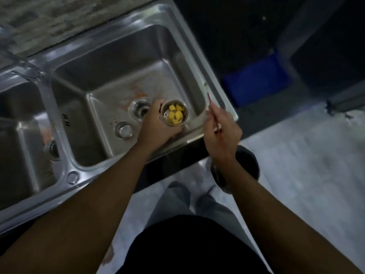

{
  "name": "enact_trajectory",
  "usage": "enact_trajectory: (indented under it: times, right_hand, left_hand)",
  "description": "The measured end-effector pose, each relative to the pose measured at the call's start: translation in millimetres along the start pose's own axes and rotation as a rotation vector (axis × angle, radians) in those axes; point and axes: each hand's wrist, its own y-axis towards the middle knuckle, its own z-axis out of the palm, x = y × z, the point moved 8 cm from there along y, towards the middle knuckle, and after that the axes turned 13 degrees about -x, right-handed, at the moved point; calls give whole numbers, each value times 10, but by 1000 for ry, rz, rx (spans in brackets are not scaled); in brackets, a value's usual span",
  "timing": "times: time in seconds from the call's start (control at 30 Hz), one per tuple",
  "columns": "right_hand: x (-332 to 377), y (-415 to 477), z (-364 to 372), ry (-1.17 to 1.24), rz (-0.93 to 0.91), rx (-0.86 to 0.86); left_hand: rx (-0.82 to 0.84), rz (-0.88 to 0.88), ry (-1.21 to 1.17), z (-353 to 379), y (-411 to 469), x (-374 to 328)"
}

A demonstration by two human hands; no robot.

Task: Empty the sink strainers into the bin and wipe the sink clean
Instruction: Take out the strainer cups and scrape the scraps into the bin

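Currently in the left hand: the left hand (pixel 158 123) curls its fingers round a small round metal strainer (pixel 174 112), held mouth-up over the right basin of the sink (pixel 126 62), near the basin's front right corner.
Strainer contents: yellow food pieces (pixel 175 115), not yet tipped out.
Right hand: the right hand (pixel 221 129) pinches a thin red-handled stick (pixel 208 93) with a pale tip. Its long axis points up and away along the sink's right rim. What kind of tool it is cannot be told.
Drain: the open drain hole (pixel 139 107) lies just left of the left hand, and a round metal disc (pixel 124 129) sits near it.
Stains: reddish smears (pixel 138 91) mark the basin floor behind the drain hole.
Bin: a dark round container, probably the bin (pixel 246 163), stands on the floor below the sink's front edge, partly hidden by the right forearm.
Key relation: the bin lies to the right of the strainer, lower down and nearer the person. The right hand is closer to it, and that forearm crosses above it. The left hand would likely need to carry the strainer rightward past the rim and upend it.
Beyond: a blue crate (pixel 256 82) rests on the floor.
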Motion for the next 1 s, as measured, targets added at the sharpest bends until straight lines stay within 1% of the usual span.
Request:
enact_trajectory:
  times: [0.07,0.17,0.3,0.43,0.5,0.6,0.77,0.87,1.0]
  right_hand:
    - [-190,79,-539,16,11,-172]
    - [-602,112,-1278,-28,65,-315]
    - [-1121,-30,-2005,-180,92,-363]
    - [-1625,-300,-2430,-256,178,-378]
    - [-1840,-430,-2527,-287,212,-345]
    - [-2146,-619,-2582,-266,295,-292]
    - [-2576,-868,-2540,-237,381,-250]
    - [-2798,-978,-2413,-219,417,-210]
    - [-3041,-1138,-2015,-102,537,-61]
  left_hand:
    - [43,44,-33,316,-190,-293]
    - [132,129,-104,872,-525,-748]
    - [322,209,-138,1629,-1008,-1130]
    - [479,206,-42,2280,-1392,-1116]
    - [540,194,9,2561,-1508,-980]
    - [606,172,113,2949,-1576,-678]
    - [710,197,270,3486,-1556,-133]
    - [767,215,349,3717,-1516,197]
    - [838,255,423,3986,-1522,530]
